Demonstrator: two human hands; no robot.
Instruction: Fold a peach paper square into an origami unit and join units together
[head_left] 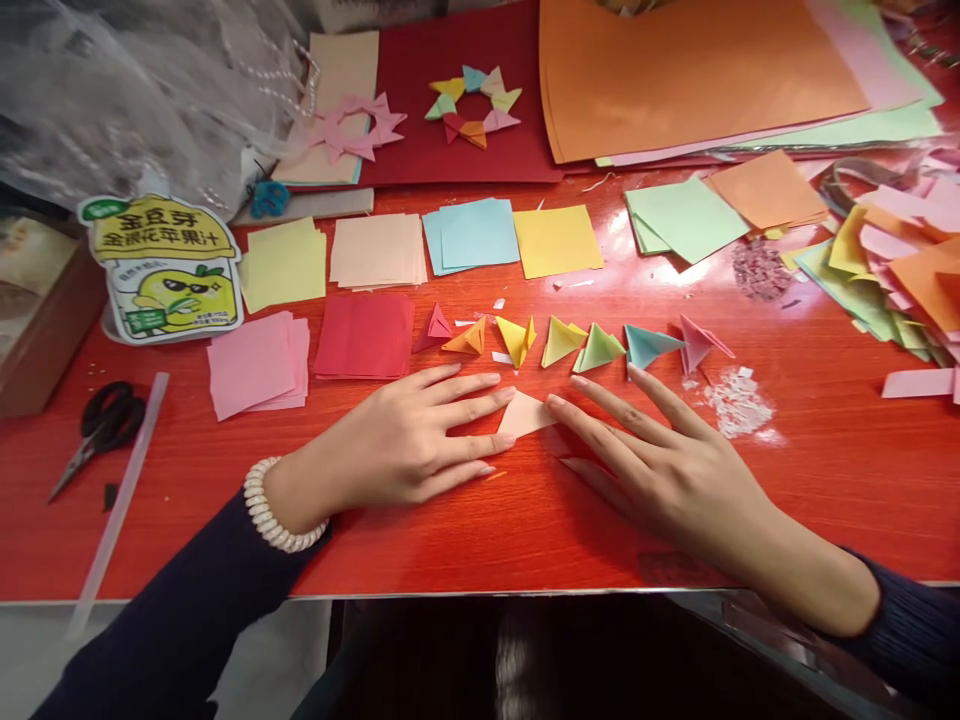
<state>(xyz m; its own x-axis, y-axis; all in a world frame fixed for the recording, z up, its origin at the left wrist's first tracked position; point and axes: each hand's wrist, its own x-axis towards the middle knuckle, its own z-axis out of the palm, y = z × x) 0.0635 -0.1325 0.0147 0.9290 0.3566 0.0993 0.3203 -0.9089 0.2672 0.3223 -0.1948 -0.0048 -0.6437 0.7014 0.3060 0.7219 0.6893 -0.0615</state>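
Note:
A small cream folded paper (525, 414) lies flat on the red table (465, 550) between my hands. My left hand (405, 435) is palm down with fingers spread, two fingertips touching the paper's left side. On the right, my right hand (660, 450) has its fingers apart, and a fingertip rests at the paper's right corner. Just beyond my fingertips runs a row of folded paper triangles, among them a red one (435, 328), an orange one (469, 339), a blue one (651, 345) and a pink one (701, 343).
Stacks of square paper, including red (365, 337) and yellow (559, 241), stand behind the row. Black scissors (105, 428) and a clear strip (124, 495) lie left. Two folded paper rings (474, 78) rest at the back. Paper scraps (739, 400) lie right.

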